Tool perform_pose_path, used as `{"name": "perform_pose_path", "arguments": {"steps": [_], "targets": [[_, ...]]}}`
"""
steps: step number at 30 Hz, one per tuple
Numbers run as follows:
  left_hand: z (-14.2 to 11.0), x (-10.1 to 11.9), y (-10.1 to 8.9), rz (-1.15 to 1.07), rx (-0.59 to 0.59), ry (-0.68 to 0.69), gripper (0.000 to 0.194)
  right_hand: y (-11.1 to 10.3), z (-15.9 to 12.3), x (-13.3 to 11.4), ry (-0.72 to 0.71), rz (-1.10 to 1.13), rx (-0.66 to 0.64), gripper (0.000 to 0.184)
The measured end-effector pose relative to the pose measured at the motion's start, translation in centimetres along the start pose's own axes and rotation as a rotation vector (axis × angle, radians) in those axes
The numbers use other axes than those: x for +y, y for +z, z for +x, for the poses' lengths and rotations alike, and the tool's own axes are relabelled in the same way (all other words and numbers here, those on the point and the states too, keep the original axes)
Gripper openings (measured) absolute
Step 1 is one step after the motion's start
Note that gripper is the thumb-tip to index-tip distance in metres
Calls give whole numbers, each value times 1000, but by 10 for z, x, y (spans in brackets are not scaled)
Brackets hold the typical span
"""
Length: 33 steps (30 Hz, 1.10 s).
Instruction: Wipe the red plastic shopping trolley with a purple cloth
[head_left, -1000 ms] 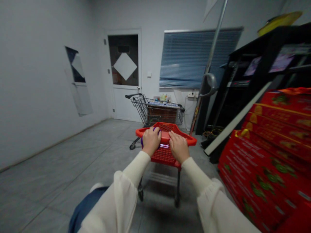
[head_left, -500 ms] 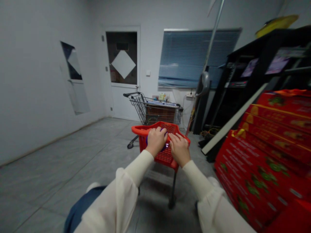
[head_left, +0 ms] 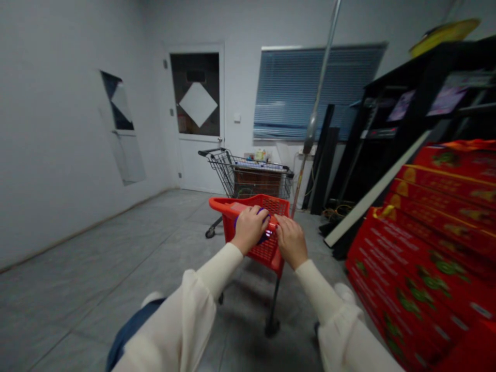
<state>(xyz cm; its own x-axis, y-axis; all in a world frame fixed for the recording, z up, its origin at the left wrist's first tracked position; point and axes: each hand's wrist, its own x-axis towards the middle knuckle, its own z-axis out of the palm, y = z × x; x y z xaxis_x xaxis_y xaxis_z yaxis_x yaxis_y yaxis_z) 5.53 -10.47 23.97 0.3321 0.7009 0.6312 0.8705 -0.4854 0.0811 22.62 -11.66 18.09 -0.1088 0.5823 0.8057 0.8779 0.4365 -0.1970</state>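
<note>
In the head view, a person's left hand [head_left: 251, 227] was closed over the handle [head_left: 232, 208] of a small red cart [head_left: 267, 252] at the center of the frame. The right hand [head_left: 292, 240] rested its fingers at the handle's right end; whether they were clamped around it could not be told. Something purple [head_left: 263, 211] showed at the left hand's fingers, its shape mostly hidden.

The cart stood at a slant on the gray floor [head_left: 155, 268], short of a dark wire cart [head_left: 219, 168]. The work in hand appeared to be turning or steering it; the next move would call for a firm two-handed hold and care around the wire cart. Stacked red boxes [head_left: 426, 258] filled the lower right.

One second earlier, the red cart stood nearly square to the wearer, its handle reaching out on both sides of the hands. By this frame it had swung round, with bare handle showing only at left. A pole [head_left: 324, 67] at upper right had also shifted left in the picture.
</note>
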Motion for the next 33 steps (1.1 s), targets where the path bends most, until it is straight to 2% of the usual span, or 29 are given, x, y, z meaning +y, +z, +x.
{"name": "perform_pose_path", "arguments": {"steps": [2, 4, 7, 11, 14, 17, 20, 22, 24, 27, 30, 33], "targets": [[4, -10, -3, 5, -11, -40, 30, 1, -2, 8, 35, 28, 13, 47], [7, -20, -5, 23, 7, -151, 29, 6, -4, 14, 65, 69, 41, 48], [4, -21, -3, 39, 53, -252, 29, 19, -6, 13, 76, 143, 76, 49], [-7, -5, 4, -8, 38, -112, 31, 28, -6, 5, 85, 169, 75, 50], [-6, -9, 3, -29, 16, -9, 32, 27, -6, 1, 80, 164, 46, 51], [0, -23, 0, 0, 30, -84, 31, 28, -7, -3, 97, 182, 48, 51], [-1, -24, 0, 27, 64, -211, 31, 36, -8, -9, 106, 210, 69, 51], [-5, -16, 1, 15, 63, -197, 31, 40, -8, -12, 105, 225, 76, 52], [-10, -9, 1, -16, 49, -122, 31, 42, -10, -14, 110, 239, 69, 53], [-8, -10, -3, -23, 20, -57, 30, 40, -14, -15, 94, 279, 29, 53], [1, -17, -9, 35, -4, -123, 29, 37, -18, -15, 47, 328, -34, 56], [5, -13, -12, 41, -32, -150, 28, 38, -21, -17, 20, 356, -81, 59]]}}
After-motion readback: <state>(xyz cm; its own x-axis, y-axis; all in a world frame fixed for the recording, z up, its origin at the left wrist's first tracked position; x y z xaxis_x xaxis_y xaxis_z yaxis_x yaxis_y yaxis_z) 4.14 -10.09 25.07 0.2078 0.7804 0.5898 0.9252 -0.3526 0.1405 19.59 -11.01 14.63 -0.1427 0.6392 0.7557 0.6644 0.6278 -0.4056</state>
